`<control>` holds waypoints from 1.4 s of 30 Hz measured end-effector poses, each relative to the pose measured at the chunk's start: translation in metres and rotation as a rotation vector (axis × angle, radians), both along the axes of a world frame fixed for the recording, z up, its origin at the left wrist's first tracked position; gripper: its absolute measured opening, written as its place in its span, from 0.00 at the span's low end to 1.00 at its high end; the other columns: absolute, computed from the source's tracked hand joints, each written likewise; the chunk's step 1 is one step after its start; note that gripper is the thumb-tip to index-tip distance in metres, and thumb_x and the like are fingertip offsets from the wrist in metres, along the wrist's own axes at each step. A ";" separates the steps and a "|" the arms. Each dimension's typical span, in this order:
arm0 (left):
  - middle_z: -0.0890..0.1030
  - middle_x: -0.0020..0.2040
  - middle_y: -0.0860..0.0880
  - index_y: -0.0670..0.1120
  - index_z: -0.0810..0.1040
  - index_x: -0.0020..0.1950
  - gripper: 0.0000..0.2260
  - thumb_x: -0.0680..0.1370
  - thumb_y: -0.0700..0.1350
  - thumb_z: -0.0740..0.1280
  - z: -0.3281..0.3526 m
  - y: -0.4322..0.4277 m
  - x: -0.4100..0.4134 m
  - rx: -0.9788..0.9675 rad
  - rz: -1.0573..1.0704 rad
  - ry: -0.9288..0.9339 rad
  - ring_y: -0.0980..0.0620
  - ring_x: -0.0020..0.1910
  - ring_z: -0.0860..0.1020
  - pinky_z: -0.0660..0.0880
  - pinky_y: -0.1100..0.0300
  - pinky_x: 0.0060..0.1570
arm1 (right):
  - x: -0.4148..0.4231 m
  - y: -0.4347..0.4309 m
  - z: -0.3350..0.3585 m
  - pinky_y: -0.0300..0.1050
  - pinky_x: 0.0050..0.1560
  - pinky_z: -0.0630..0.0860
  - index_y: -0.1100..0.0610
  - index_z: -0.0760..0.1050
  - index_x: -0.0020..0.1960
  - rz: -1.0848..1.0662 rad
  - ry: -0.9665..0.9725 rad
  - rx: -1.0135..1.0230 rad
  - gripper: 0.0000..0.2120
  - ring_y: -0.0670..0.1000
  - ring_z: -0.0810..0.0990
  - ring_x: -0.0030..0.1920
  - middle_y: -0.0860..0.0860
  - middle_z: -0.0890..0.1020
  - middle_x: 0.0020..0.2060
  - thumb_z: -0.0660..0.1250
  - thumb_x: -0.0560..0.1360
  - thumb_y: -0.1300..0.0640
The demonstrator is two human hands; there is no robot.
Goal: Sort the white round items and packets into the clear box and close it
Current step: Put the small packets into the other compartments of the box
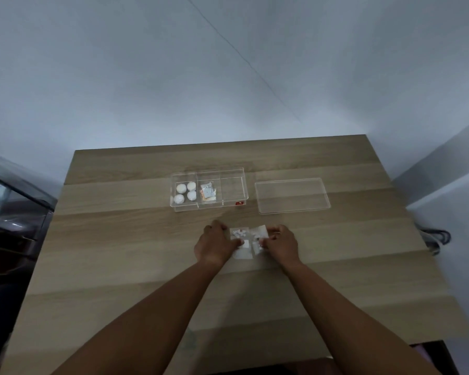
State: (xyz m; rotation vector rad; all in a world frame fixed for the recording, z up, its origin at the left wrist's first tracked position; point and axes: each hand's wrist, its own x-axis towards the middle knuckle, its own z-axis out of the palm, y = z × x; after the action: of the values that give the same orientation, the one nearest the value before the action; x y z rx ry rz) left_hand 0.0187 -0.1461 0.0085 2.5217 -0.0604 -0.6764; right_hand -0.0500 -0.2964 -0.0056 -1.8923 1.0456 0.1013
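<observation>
A clear box (pixel 234 209) with three compartments stands open on the wooden table (pixel 119 239). Several white round items (pixel 186 192) lie in its left compartment and packets (pixel 208 195) in the middle one; the right compartment holds nothing. The clear lid (pixel 292 195) lies flat to the box's right. Nearer to me, several small clear packets (pixel 248 240) lie in a loose pile. My left hand (pixel 214 244) touches the pile's left side and my right hand (pixel 280 244) its right side, fingertips pinching at the packets.
A dark cabinet or appliance (pixel 8 212) stands left of the table. Dark cables (pixel 436 236) hang at the table's right edge. White walls rise behind the table.
</observation>
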 end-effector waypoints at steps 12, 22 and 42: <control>0.82 0.56 0.47 0.50 0.81 0.53 0.15 0.68 0.50 0.73 0.004 -0.019 0.007 0.108 -0.138 0.028 0.45 0.56 0.80 0.76 0.55 0.51 | -0.004 -0.020 -0.006 0.55 0.54 0.81 0.59 0.81 0.50 -0.162 -0.063 0.182 0.15 0.56 0.85 0.44 0.59 0.86 0.43 0.77 0.64 0.61; 0.84 0.40 0.43 0.46 0.80 0.37 0.08 0.69 0.40 0.78 0.027 -0.009 0.042 -0.245 -0.010 0.302 0.50 0.35 0.81 0.78 0.58 0.32 | 0.003 -0.029 0.000 0.52 0.46 0.79 0.63 0.82 0.48 -0.255 -0.160 0.348 0.13 0.54 0.81 0.37 0.60 0.86 0.41 0.77 0.64 0.63; 0.87 0.44 0.38 0.36 0.84 0.50 0.10 0.70 0.37 0.76 0.063 -0.070 0.143 0.077 -0.165 0.007 0.44 0.39 0.86 0.84 0.51 0.45 | 0.007 -0.052 0.005 0.32 0.22 0.69 0.64 0.81 0.49 -0.391 -0.224 0.345 0.07 0.44 0.73 0.26 0.52 0.80 0.30 0.69 0.71 0.66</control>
State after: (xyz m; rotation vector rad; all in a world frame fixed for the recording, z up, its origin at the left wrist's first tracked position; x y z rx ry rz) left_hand 0.1617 -0.2160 0.0715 2.6091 -0.2471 -0.7655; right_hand -0.0427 -0.3480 -0.0009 -1.3325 1.1410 -0.1453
